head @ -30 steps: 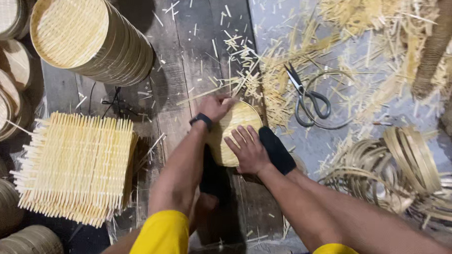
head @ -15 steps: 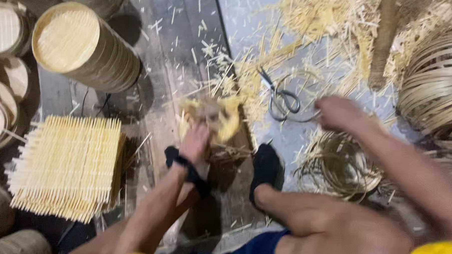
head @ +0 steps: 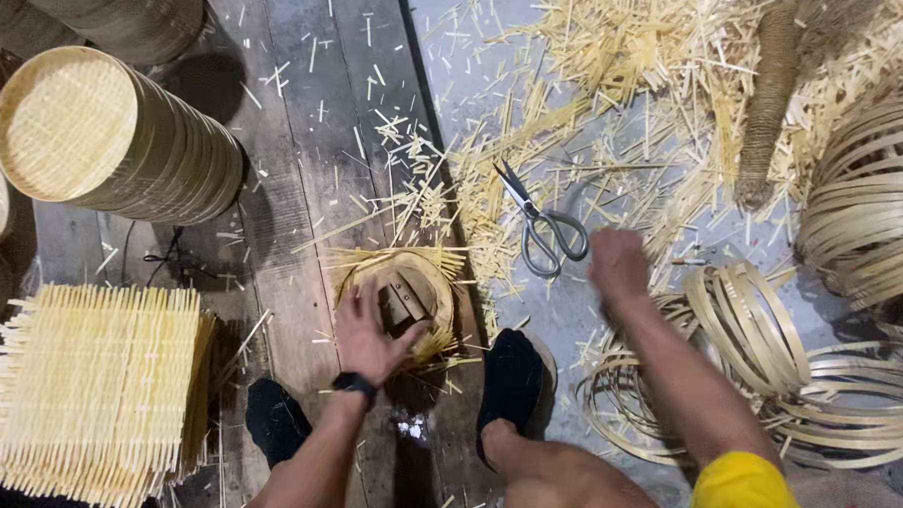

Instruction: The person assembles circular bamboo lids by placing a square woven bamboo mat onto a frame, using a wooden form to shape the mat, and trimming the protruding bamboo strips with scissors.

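Right in the middle of the frame, the left hand [head: 369, 333] is pressed down on a small round bamboo hoop frame [head: 402, 294] sitting on the dark wooden floorboards [head: 306, 109]. Fingers are spread open and resting flat against the hoop's near rim, not wrapped around it. There's a black wristband [head: 354, 384] on that wrist. Loose pale bamboo splints fan out from the top of the hoop.

The right hand [head: 619, 265] is up in the centre-right, hovering just beside a pair of grey metal scissors [head: 542, 227] lying on the grey floor. It's blurry, looks loosely curled, but honestly I can't tell if it's gripping anything.

Just right of that arm there's a loose pile of thin coiled bamboo strip rings [head: 759, 345], with a bigger bundle of rings [head: 869, 198] at the right edge. A thick scatter of pale bamboo offcuts [head: 618, 60] covers the top-centre.

Left side: a stack of square woven bamboo mats [head: 86, 391] at lower left, and a long stack of round woven bamboo trays lying on its side [head: 125, 142] at upper left. Two feet in black socks [head: 512, 381] sit at the bottom centre, either side of the left arm.
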